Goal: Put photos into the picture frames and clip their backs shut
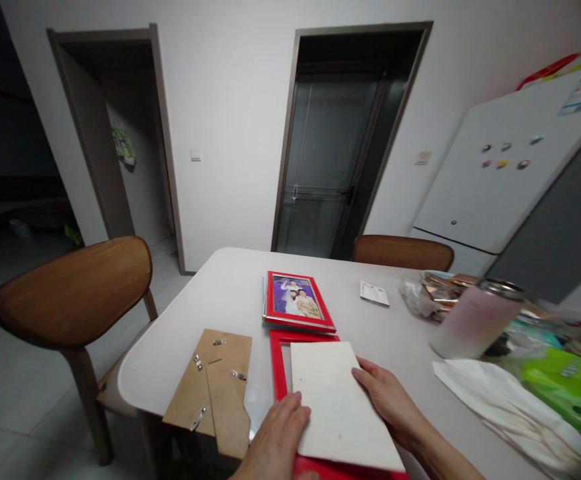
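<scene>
Between my two hands is a blank off-white sheet of card (pixel 340 400), tilted over an empty red picture frame (pixel 279 367). My left hand (pixel 281 430) grips the card's left edge, fingers on top. My right hand (pixel 387 399) holds its right edge, with the thumb on the upper face and the other fingers partly hidden. The card covers most of the red frame. Left of them lies a brown frame back (pixel 225 380) with metal clips and a stand leg. Just beyond sits a red framed photo (pixel 297 300) on a short stack.
A pink-white tumbler (pixel 477 320), a white cloth (pixel 510 407), a green packet (pixel 570 387) and plastic bags crowd the table's right side. A small white card (pixel 374 293) lies further back. Wooden chairs (pixel 80 287) stand at the left and far sides.
</scene>
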Demonstrator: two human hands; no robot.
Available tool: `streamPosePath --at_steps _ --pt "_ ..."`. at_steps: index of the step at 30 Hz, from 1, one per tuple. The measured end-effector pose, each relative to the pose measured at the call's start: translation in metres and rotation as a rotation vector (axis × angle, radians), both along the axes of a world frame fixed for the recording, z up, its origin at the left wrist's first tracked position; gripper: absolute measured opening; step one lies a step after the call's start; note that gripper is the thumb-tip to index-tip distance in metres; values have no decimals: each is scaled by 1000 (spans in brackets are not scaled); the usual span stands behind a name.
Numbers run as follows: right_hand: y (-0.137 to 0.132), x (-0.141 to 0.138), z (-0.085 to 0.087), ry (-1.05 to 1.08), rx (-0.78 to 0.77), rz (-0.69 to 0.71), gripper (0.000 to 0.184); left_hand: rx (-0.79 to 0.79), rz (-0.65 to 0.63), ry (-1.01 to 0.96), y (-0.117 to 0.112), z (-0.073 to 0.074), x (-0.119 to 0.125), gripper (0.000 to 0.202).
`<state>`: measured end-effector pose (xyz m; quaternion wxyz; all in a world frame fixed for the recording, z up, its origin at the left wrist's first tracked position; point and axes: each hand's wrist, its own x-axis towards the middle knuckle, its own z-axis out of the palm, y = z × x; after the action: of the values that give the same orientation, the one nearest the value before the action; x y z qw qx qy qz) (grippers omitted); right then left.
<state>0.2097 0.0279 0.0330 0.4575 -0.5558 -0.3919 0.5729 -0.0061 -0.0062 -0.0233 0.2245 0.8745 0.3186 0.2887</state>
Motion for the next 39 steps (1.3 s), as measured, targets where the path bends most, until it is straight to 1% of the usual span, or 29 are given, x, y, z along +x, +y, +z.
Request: streamPosePath --at_steps 3,6,8,10,12,14,16,17,19,21,22,24,26,27,29,30,31,32,33,35,37,39 --pt "1 -1 2 -14 -15 -40 45 -23 -25 9 1 1 0 74" --pt "8 -2 -2 -73 2 -62 45 -50 -17 9 0 5 -1 74" --pt "15 -4 -7 -137 46 -30 43 -64 -22 32 -2 10 -2 71" --pt "21 -5 -11 -268 108 23 40 -67 -36 70 -3 15 -4 67" --pt "25 -6 -12 -522 182 67 35 -71 -45 108 -4 19 -6 65" --pt "26 -9 -13 -882 230 77 31 -76 -44 137 -4 21 -6 62" --pt "24 -12 -14 -1234 223 59 33 -81 -34 154 -4 23 -3 59" --pt "22 -14 -16 -1366 213 44 34 -80 -25 157 -5 25 -1 57" --pt "19 -17 -19 -1518 209 25 35 -82 -8 168 -7 31 3 55" --pt "16 -17 -20 -1543 226 11 35 -92 1 187 -11 39 1 56" --pt "15 -17 -19 -1510 239 0 35 -95 11 192 -13 43 -4 57" --pt "9 -20 -14 -1393 296 -8 38 -88 50 200 -16 49 -25 62" --pt "0 -35 -7 -1261 397 39 39 -66 143 242 -16 49 -58 68" --pt "-6 -47 -4 -1202 450 92 38 -60 257 285 -14 46 -76 71" --pt "-19 -80 2 -1110 541 244 34 -54 479 411 -5 39 -109 69" --pt "-24 -99 4 -1076 572 303 34 -46 570 464 -1 35 -121 66" --pt "-28 -119 5 -1070 604 374 36 -34 618 501 4 31 -131 61" --pt "-30 -136 4 -1077 599 407 41 -21 651 526 8 28 -137 57" --pt "-30 -152 3 -1091 585 410 46 -7 663 536 11 27 -140 52" --pt "-26 -172 -3 -1104 545 392 54 22 658 520 13 25 -141 45" --pt "-20 -179 -8 -1074 524 377 55 56 642 469 12 25 -137 39" --pt "-16 -173 -8 -995 528 363 53 102 615 397 8 28 -132 34"
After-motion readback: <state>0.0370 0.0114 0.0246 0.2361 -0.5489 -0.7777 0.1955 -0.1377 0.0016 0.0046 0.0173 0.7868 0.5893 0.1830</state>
